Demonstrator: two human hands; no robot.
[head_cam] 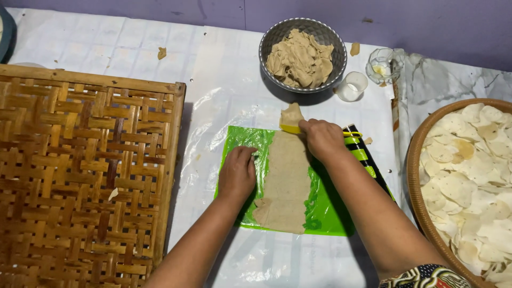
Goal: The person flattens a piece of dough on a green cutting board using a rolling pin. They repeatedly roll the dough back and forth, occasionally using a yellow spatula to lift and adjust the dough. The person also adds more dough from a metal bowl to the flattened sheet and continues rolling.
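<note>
Green plastic sheet (325,210) lay under a thin tan dough strip (287,181) — left hand (237,173) pressed flat, fingers together, pinning it, while right hand (321,138) gripped a yellow scraper (290,128) at the strip's far end.

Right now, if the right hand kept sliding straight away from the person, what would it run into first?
Probably the metal bowl of dough. The right hand pushes a yellow scraper with a dough lump on it toward the bowl; only bare sheet lies between.
</note>
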